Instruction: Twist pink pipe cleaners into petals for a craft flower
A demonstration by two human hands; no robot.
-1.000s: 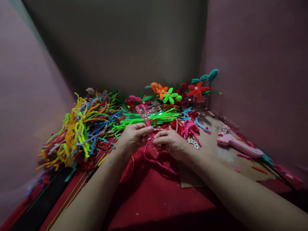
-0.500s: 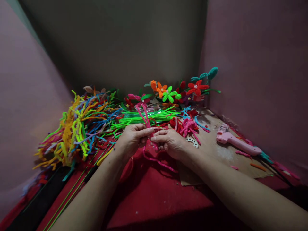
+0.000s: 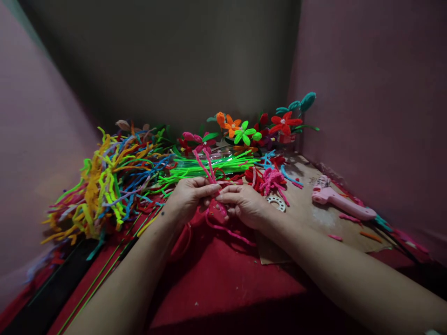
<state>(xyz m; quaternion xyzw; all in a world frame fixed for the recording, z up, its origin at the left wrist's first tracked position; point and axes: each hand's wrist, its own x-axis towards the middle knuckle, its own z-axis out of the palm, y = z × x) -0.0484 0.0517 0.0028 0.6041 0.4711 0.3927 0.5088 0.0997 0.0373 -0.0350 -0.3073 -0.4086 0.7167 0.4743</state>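
Pink pipe cleaners [image 3: 208,168] stand up from between my two hands, and one long end trails down to the right below them. My left hand [image 3: 195,193] is closed, thumb and forefinger pinching the pink strands. Close against it, my right hand [image 3: 240,202] also pinches the strands with its fingertips. The exact spot where the strands meet is partly hidden by the fingers. Behind my hands lies a bundle of bright green pipe cleaners [image 3: 213,166]. To the right of that is a tangle of pink pipe cleaners [image 3: 273,180].
A large heap of multicoloured pipe cleaners [image 3: 104,181] lies at the left. Finished fuzzy flowers [image 3: 244,134] stand along the back. On the cardboard [image 3: 314,232] at right rest a pink glue gun-like tool [image 3: 344,202] and a white ring with holes [image 3: 276,203]. Red cloth [image 3: 216,284] covers the table.
The view has shifted slightly. Both hands keep their pinch on the pink pipe cleaners, and the fingers of my right hand have moved a little.
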